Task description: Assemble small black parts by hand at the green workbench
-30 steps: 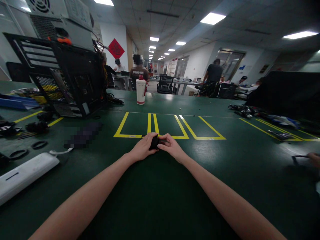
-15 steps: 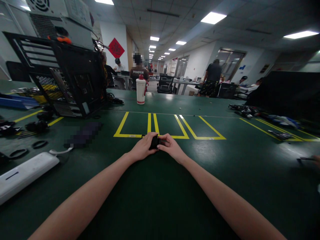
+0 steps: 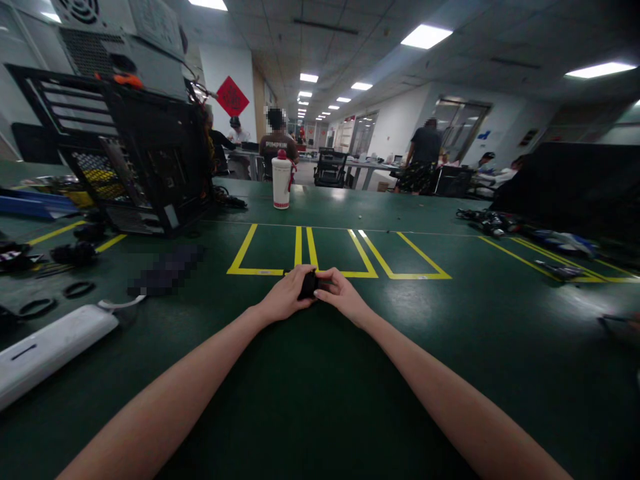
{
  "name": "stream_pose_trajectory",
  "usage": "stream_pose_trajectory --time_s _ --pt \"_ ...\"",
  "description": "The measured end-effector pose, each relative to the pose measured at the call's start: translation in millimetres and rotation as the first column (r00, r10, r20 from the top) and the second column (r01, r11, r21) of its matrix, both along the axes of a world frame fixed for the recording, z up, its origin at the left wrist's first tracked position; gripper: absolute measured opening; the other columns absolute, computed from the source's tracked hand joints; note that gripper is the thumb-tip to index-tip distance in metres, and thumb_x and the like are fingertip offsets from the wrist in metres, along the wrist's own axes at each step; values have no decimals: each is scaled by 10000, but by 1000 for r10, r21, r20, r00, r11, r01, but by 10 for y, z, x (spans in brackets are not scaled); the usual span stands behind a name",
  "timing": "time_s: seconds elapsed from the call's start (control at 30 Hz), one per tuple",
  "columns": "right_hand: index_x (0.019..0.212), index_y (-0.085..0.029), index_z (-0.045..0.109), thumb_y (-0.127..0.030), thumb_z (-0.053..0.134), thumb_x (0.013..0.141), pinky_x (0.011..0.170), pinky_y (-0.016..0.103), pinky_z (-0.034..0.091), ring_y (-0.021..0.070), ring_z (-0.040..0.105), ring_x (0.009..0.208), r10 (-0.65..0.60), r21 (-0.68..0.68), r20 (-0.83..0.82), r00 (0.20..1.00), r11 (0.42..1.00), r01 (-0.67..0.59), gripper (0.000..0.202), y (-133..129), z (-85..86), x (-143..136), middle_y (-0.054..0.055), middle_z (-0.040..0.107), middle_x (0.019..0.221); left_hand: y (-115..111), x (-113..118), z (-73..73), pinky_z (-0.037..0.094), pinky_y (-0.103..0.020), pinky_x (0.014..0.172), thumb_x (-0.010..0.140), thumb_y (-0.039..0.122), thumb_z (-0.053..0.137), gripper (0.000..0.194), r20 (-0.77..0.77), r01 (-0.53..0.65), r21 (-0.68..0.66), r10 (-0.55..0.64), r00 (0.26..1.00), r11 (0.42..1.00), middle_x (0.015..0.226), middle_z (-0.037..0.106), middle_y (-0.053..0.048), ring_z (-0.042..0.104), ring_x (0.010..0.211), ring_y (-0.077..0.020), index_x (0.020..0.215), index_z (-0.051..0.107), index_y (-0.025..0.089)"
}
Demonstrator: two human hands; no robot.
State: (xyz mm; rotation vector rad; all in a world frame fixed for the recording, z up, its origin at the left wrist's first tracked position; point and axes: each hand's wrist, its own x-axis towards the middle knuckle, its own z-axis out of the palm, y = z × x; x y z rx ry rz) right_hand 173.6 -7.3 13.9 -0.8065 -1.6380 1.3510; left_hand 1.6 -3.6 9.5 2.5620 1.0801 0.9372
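A small black object point(image 3: 308, 285) is between my two hands on the green table point(image 3: 300, 400), at the near edge of the yellow tape outlines point(image 3: 256, 271). My left hand point(image 3: 289, 292) wraps round its left side, with the thumb below and the fingers over the top. From the right, my right hand point(image 3: 340, 295) pinches its edge between thumb and fingers. What exactly the object is cannot be made out, as the fingers cover much of it.
An open black computer case point(image 3: 135, 153) stands at the left, near a white power strip point(image 3: 55, 347). Beyond the tape is a white cup with a red lid point(image 3: 281, 181). Cables point(image 3: 493, 220) lie at the right. People sit and stand in the background.
Both hands stay in nearly the same place on the black object. At the far right edge, a partly visible hand with a dark item has shifted slightly out of view.
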Motion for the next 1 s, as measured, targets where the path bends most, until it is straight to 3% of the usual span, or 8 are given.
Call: stream_pose_trajectory --time_s 0.17,0.33,0.47,0.63,0.73,0.83,1.0 --pt "882 -222 482 -277 549 698 789 321 438 132 543 843 -51 21 14 999 999 50 203 3 -3 -18 -2 512 948 -3 9 7 390 -382 854 680 225 584 601 8 4 -7 -4 1000 1000 1123 388 -69 447 1010 -223 1175 242 220" --pt "967 -225 473 -253 550 699 849 342 408 148 520 930 -31 15 39 999 999 31 280 6 31 5 13 510 998 -25 5 29 406 -378 830 684 224 576 588 5 5 -27 -5 1000 1000 1112 393 -66 459 991 -221 1170 245 222" --pt "914 -223 471 -230 602 650 852 345 418 163 508 972 4 6 -2 1000 1000 -4 295 -14 26 3 4 504 1014 -18 3 22 399 -386 835 676 218 580 600 -5 -1 -30 1 1000 1000 1123 385 -71 448 1004 -230 1173 242 220" --pt "843 -214 486 -288 564 680 798 335 448 147 543 877 -75 22 1 997 997 75 196 -19 14 -32 -2 530 930 -18 8 21 403 -384 833 679 222 576 591 2 -1 -25 1 1000 1000 1110 392 -65 458 992 -225 1168 244 224" --pt "924 -219 487 -283 557 687 832 350 426 156 526 926 -103 33 23 994 994 102 255 -4 16 -28 12 527 979 -25 8 22 403 -382 834 680 220 576 597 10 1 -21 -1 1000 1000 1110 393 -65 455 994 -222 1173 238 222" --pt "971 -217 478 -262 565 681 861 368 406 167 510 971 -76 13 31 997 997 76 306 5 12 -9 25 519 1021 -19 7 10 405 -378 830 679 215 576 603 13 8 -18 -8 1000 1000 1112 392 -64 453 995 -219 1176 234 224" --pt "894 -220 483 -244 613 636 848 343 420 159 521 951 -46 25 -14 999 999 47 290 -8 -3 -6 5 513 988 -2 13 -5 398 -390 836 667 220 586 606 9 -10 -12 11 1000 1000 1115 390 -71 453 997 -230 1169 247 219"
